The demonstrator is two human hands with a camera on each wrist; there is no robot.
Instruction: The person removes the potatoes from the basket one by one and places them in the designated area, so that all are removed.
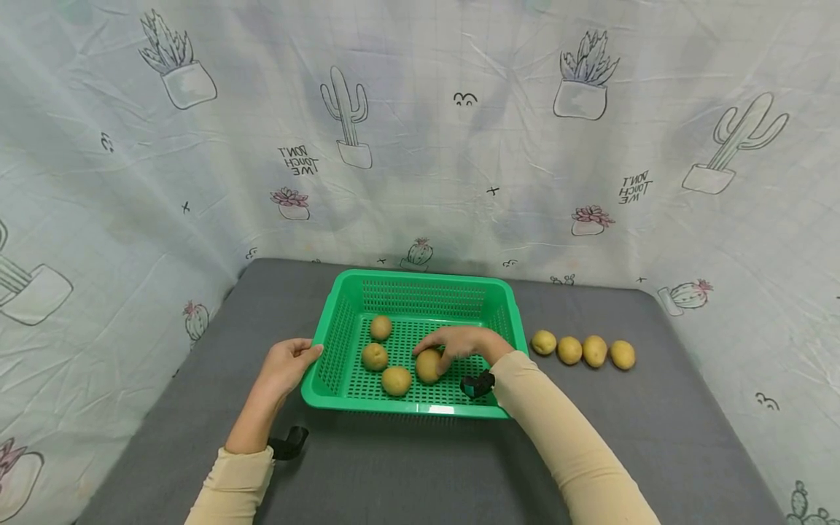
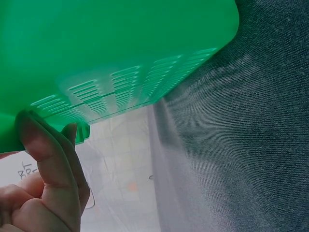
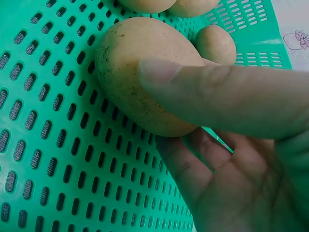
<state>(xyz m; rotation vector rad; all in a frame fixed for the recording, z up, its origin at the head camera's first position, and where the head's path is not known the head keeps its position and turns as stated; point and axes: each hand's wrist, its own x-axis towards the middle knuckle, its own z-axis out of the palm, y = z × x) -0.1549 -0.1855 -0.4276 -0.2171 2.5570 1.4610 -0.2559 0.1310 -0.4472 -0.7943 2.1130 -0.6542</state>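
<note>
A green plastic basket [image 1: 416,410] with slotted walls and floor sits on the grey cloth. My left hand [image 1: 287,367] grips its left rim; the left wrist view shows the fingers [image 2: 43,152] curled against the outside of the wall. Inside the basket, my right hand [image 1: 459,344] holds a potato [image 1: 428,367] between thumb and fingers. That potato [image 3: 140,77] has small dark specks in the right wrist view, with the thumb across its side. Left of it in the basket lie three more potatoes, the nearest one [image 1: 397,380] toward the front wall.
Several potatoes [image 1: 595,351] lie in a row on the grey cloth [image 1: 577,445] to the right of the basket. A pale curtain [image 1: 420,131] printed with cacti and potted plants hangs behind and at both sides. Each wrist carries a small black camera [image 1: 289,442].
</note>
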